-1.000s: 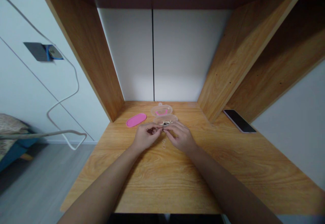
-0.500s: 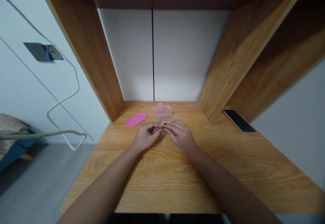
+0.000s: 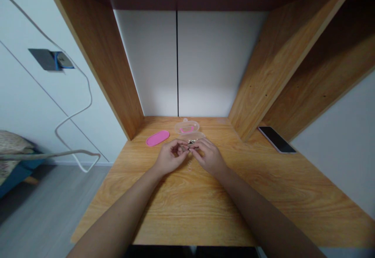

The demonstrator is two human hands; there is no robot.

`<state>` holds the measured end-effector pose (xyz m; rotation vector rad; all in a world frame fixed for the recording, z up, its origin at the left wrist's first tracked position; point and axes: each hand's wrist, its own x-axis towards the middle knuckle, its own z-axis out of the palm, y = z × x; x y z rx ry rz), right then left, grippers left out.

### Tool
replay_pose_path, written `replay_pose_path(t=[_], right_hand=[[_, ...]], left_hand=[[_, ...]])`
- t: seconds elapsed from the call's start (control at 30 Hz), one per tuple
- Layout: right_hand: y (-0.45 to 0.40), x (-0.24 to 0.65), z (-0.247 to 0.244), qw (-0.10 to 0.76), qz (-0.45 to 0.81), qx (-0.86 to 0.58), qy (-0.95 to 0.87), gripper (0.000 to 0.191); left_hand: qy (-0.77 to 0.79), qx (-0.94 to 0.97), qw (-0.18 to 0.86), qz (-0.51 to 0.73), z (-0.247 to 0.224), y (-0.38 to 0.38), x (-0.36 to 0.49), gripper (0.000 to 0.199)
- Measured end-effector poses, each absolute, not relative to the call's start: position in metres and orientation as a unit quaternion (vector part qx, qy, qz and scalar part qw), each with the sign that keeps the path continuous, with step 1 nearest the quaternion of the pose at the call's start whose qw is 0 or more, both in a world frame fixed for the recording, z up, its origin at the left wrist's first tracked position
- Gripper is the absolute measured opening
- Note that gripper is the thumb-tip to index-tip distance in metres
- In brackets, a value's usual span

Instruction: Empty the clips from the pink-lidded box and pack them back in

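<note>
Head view: left hand [image 3: 171,157] and right hand [image 3: 208,157] meet, fingers [image 3: 183,145] pinched on something too small to tell.

left hand [image 3: 170,157]: 1 | right hand [image 3: 208,157]: 1 | pink oval piece [image 3: 157,138]: 1 | clear case [image 3: 186,127]: 1 | phone [image 3: 276,139]: 1

On the tabletop [image 3: 187,211], a plastic oval piece [image 3: 158,138] lies left of a plastic case [image 3: 186,127], a small metal item [image 3: 192,141] sits just before the case, and a smartphone [image 3: 277,139] lies well right, beside a wooden side panel [image 3: 274,63].

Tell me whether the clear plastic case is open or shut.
Open: the clear plastic case lies with its two halves spread end to end on the wooden desk, not folded together.
</note>
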<state>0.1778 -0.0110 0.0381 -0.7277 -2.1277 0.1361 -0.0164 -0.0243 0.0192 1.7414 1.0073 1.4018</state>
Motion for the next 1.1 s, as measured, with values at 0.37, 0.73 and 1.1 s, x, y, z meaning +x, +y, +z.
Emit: replay_pose_path(t=[0.37, 0.73, 1.1], right_hand=[[-0.011, 0.179, 0.038, 0.426, 0.042, -0.292, -0.855, 0.009], [-0.006, 0.184, 0.037, 0.408, -0.027, -0.424, -0.808, 0.021], [0.008, 0.191, 0.016, 0.364, 0.016, -0.485, -0.795, 0.028]], left_hand=[[0.393, 0.679, 0.323, 0.529, 0.018, -0.023, -0.017, 0.021], [0.392, 0.818, 0.212, 0.365, 0.027, -0.027, -0.028, 0.013], [0.353, 0.885, 0.181, 0.242, 0.028, -0.021, -0.039, 0.024]])
